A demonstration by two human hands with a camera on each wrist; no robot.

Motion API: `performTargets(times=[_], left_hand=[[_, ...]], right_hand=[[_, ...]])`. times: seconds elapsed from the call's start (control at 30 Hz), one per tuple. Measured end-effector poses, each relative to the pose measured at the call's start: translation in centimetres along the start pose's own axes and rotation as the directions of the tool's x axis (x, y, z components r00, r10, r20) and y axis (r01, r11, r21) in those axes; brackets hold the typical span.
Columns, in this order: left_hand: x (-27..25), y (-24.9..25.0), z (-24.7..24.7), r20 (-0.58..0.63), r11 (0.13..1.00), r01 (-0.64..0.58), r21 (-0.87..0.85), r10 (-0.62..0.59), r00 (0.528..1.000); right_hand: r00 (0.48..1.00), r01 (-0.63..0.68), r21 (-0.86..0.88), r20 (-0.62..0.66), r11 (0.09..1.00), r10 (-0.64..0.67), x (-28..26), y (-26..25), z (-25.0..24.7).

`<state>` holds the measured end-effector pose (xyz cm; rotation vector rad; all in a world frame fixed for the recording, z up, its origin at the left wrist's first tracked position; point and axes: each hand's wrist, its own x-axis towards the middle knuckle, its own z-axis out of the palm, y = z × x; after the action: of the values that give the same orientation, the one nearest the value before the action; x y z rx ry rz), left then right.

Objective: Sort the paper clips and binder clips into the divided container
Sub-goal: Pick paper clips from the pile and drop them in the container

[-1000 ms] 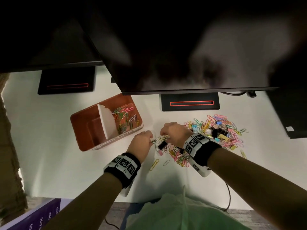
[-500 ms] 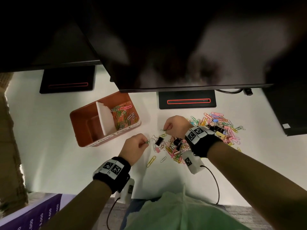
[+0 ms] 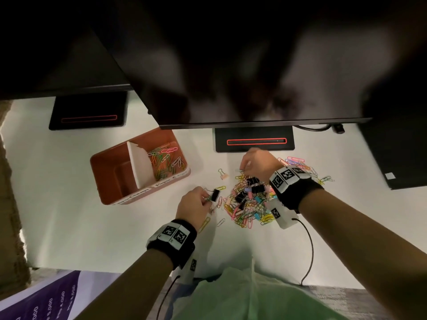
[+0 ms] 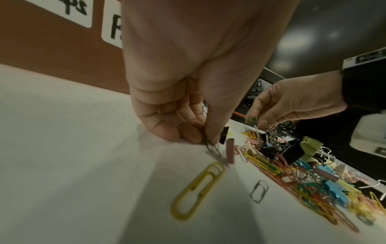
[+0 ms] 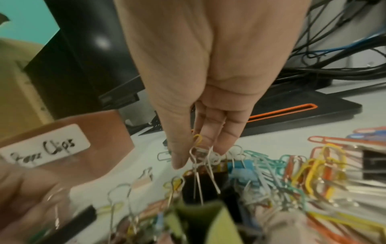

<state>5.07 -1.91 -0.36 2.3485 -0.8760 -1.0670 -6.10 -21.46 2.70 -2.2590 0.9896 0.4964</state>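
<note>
An orange divided container [image 3: 108, 172] stands left of centre; its white divider [image 3: 141, 165] has coloured paper clips [image 3: 165, 159] on the right side and nothing on the left. A mixed pile of clips [image 3: 250, 202] lies to its right. My left hand [image 3: 206, 199] pinches a small black binder clip [image 3: 215, 194] just off the table at the pile's left edge; the left wrist view shows the hand [image 4: 205, 140] with that clip [image 4: 223, 137]. My right hand [image 3: 243, 168] hovers over the pile's far side, and the right wrist view shows it [image 5: 196, 155] pinching the wire handles of another black binder clip [image 5: 200, 183].
A pink binder clip [image 3: 223, 175] lies alone between container and pile. A yellow paper clip [image 4: 198, 189] and a small silver one [image 4: 259, 191] lie loose near my left hand. Monitor bases [image 3: 254, 140] and a dark screen overhang the back. Cables run off the front edge.
The hands were together at the pile's left edge and have drawn apart. The left hand took hold of the black binder clip that lay between them; the right hand moved to the pile's far side.
</note>
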Motion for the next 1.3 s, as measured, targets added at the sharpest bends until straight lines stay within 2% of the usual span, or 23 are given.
performTargets(times=[0.1,0.3,0.43,0.53,0.63,0.77,0.87,0.97,1.07,1.13,1.3], left_hand=[[0.1,0.0,-0.3,-0.015,0.997,-0.045,0.063,0.046,0.999],[1.1,-0.7,-1.3,-0.093,0.991,-0.094,0.098,0.103,0.99],[1.5,-0.9,-1.7,-0.071,0.998,-0.06,0.03,0.062,0.996],[1.8,-0.9,-1.8,-0.032,0.987,-0.091,0.134,0.096,0.995],[1.5,-0.5,-2.1,0.036,0.955,-0.156,0.253,0.152,0.988],[0.6,-0.8,-3.2,0.078,0.954,-0.206,0.217,0.193,0.978],[-0.9,-0.4,-5.2,0.007,0.956,-0.276,0.098,0.277,0.961],[-2.0,0.7,-8.7,-0.115,0.943,-0.332,-0.017,0.328,0.938],[-1.5,1.3,-12.5,-0.24,0.943,-0.319,-0.097,0.289,0.927],[-0.8,1.4,-14.4,-0.28,0.948,-0.279,-0.155,0.229,0.932],[1.2,0.3,-16.0,-0.241,0.941,-0.139,-0.308,0.064,0.968]], right_hand=[[0.993,0.054,-0.095,0.111,0.994,-0.043,0.0,-0.3,1.0],[0.983,0.1,-0.165,0.166,0.981,-0.072,-0.3,-1.2,1.4],[0.976,0.1,-0.182,0.21,0.978,-0.061,-0.3,-1.8,1.1],[0.969,0.125,-0.217,0.236,0.968,-0.072,-0.4,-2.5,1.3],[0.972,0.142,-0.206,0.212,0.968,-0.097,-0.5,-2.8,1.7],[0.978,0.128,-0.099,0.177,0.987,-0.109,-1.1,-2.9,0.7],[0.977,0.211,-0.027,0.033,0.977,-0.21,-2.1,-3.8,-0.7],[0.943,0.316,0.056,-0.133,0.947,-0.306,-2.5,-6.5,-2.3],[0.9,0.398,0.128,-0.248,0.908,-0.359,-1.5,-10.8,-3.2],[0.889,0.421,0.182,-0.28,0.889,-0.363,-0.5,-13.7,-3.1],[0.923,0.373,0.309,-0.218,0.875,-0.316,0.7,-17.1,-2.1]])
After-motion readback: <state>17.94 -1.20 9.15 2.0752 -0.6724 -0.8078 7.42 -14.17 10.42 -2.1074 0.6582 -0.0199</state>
